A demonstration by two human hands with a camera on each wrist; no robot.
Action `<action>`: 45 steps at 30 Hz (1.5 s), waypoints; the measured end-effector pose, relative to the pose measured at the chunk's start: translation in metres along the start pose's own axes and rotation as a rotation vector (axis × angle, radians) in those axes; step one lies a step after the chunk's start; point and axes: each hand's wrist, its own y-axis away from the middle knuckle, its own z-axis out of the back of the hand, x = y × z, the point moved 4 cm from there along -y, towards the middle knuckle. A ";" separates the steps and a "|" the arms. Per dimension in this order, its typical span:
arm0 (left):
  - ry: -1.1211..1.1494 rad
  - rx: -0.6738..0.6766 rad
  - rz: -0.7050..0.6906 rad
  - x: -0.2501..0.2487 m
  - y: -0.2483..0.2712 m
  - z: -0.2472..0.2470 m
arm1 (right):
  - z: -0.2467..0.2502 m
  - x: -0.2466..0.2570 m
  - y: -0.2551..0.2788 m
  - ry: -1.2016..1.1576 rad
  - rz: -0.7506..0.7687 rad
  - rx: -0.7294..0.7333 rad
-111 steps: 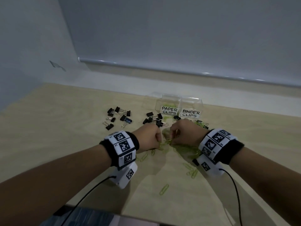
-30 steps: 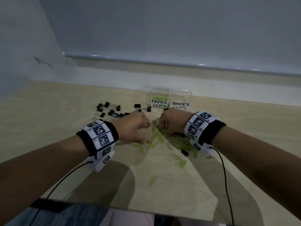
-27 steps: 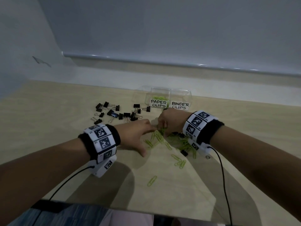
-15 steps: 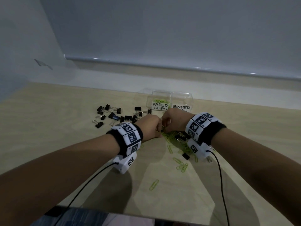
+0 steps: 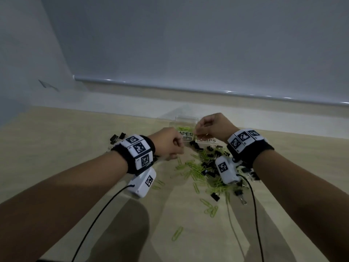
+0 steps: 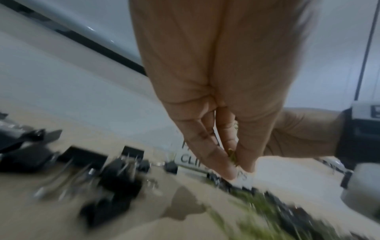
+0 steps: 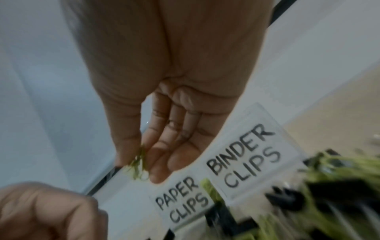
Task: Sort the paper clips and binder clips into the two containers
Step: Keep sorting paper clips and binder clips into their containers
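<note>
Held over the seam between the PAPER CLIPS container [image 7: 180, 206] and BINDER CLIPS container [image 7: 246, 155] at the worktop's twelve o'clock, the right hand [image 5: 213, 127] pinches green paper clips [image 7: 138, 164] that could fall into the wrong one, while the left hand [image 5: 168, 143], at nine o'clock of it, pinches another few.

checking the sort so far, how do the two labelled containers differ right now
The PAPER CLIPS container holds green paper clips, and the right hand pinches more green clips above it. The BINDER CLIPS container, beside it, shows no clips that I can make out, and its front is partly hidden in the head view. Both are clear with handwritten white labels.
</note>
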 end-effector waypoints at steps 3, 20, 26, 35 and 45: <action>-0.005 -0.206 0.010 -0.011 -0.018 0.035 | 0.008 0.010 -0.021 0.032 0.040 -0.176; -0.305 0.132 0.005 0.000 0.031 0.012 | -0.045 0.005 0.029 0.823 0.156 0.275; -0.390 0.310 0.094 0.027 0.082 -0.020 | -0.062 -0.004 0.040 1.091 0.088 0.524; -0.258 0.066 0.079 0.002 0.023 -0.039 | -0.062 -0.015 0.047 0.944 0.095 0.355; -0.231 0.044 0.032 -0.003 0.016 -0.044 | -0.064 -0.011 0.043 0.878 0.118 0.329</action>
